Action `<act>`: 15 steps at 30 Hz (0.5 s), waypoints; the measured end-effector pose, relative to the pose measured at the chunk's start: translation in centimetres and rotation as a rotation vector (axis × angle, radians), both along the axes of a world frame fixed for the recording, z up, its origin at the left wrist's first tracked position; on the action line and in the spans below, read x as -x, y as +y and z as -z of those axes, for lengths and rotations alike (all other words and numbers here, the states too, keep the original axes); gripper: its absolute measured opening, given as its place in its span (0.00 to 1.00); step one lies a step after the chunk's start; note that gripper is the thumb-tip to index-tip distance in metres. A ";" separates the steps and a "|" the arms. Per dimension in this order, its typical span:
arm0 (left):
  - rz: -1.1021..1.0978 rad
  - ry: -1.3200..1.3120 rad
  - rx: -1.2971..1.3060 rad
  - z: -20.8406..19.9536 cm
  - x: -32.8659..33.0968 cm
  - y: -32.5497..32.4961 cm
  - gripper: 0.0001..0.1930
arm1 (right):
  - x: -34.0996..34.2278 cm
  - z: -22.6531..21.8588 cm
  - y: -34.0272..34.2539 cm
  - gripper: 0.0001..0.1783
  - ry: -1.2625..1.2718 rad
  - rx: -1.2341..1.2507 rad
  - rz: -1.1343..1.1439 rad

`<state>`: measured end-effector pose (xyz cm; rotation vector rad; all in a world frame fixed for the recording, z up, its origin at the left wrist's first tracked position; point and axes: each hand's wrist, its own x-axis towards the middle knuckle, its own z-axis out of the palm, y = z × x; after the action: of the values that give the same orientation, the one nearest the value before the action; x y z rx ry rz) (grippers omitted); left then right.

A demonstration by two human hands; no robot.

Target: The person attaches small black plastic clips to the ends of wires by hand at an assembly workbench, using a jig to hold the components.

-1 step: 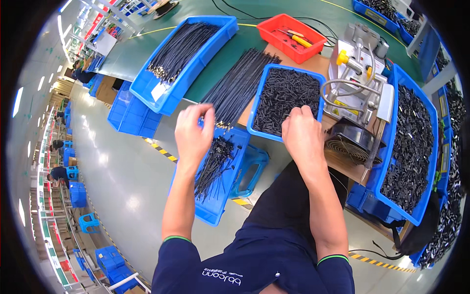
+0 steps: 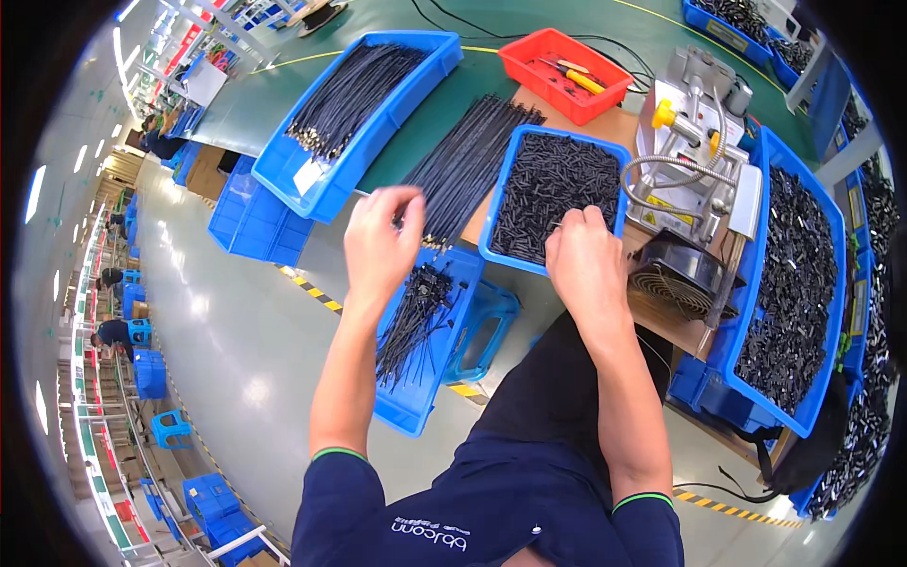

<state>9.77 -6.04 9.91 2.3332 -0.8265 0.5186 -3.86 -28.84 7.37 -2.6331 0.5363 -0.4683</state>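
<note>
My left hand hovers beside the metal-tipped near ends of a bundle of black cables, its fingers curled in; whatever they hold is hidden. Over the near right corner of a blue bin, my right hand is closed in a pinch, and I cannot make out what is in it. Short black tubes fill that bin. Below my left hand, a blue tray bears a loose heap of black cables.
A blue bin of black cables stands back left. Behind the tubes sits a red bin with a yellow-handled tool. To the right are a metal machine, a black fan and a large bin of black parts.
My left hand has shifted slightly up and to the right, and its fingers look more curled. My right hand has hardly moved.
</note>
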 end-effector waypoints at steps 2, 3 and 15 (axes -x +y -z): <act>0.048 0.030 -0.019 0.5 -4.0 -2.4 0.09 | 0.3 -0.3 0.2 0.08 0.002 -0.003 0.007; 0.036 0.050 -0.078 0.8 -6.0 -3.4 0.11 | 0.5 -0.9 0.4 0.08 0.033 0.010 -0.004; -0.124 0.367 -0.351 3.8 -17.9 -10.7 0.18 | 0.4 -0.2 0.9 0.09 -0.054 0.020 -0.021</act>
<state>27.69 -16.70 6.08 2.6984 -0.6387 -0.0181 -4.21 -27.99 7.57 -2.6338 0.4894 -0.5395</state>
